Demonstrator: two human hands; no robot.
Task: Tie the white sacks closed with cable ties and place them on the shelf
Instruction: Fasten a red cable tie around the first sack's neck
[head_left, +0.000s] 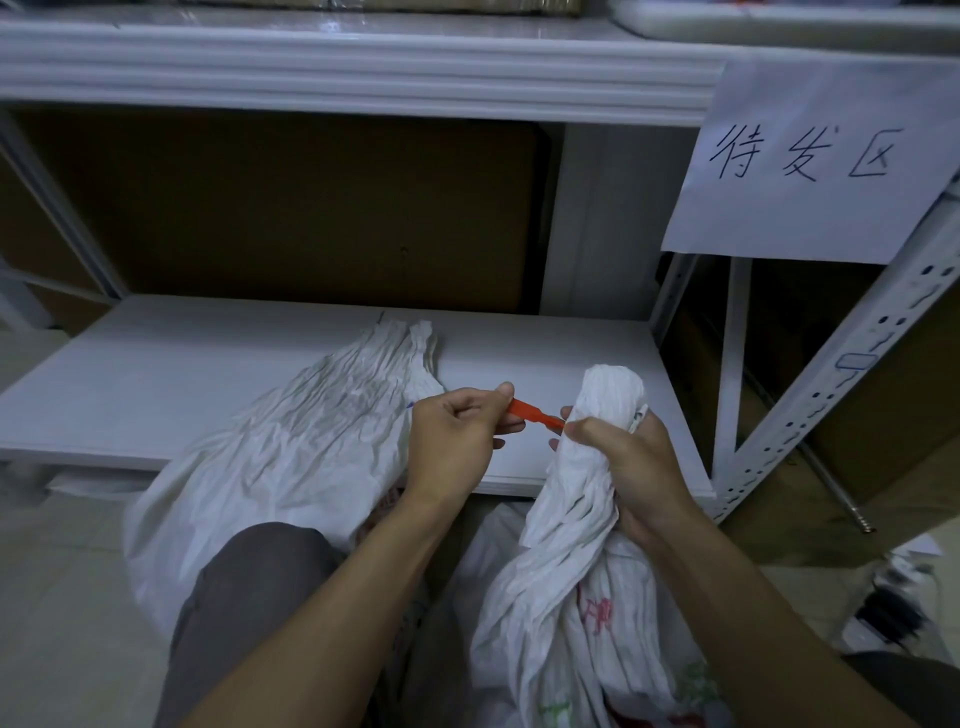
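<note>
In the head view, the right hand (631, 467) is clenched around the gathered neck of the near sack (582, 561) at five o'clock, while the left hand (452, 441) pinches the red cable tie (535, 414) running toward that neck. A second sack (311, 441) leans on the shelf (182, 374) at nine o'clock. If the right grip loosens, the bunched neck likely spreads and the tie slips off.

Your left hand (449, 447) and right hand (631, 467) were both bare, no gloves, rings or watch, and your forearms had no sleeves showing either. Your bent knee wore plain grey-brown soft fabric trousers (244, 597), a bit creased.
</note>
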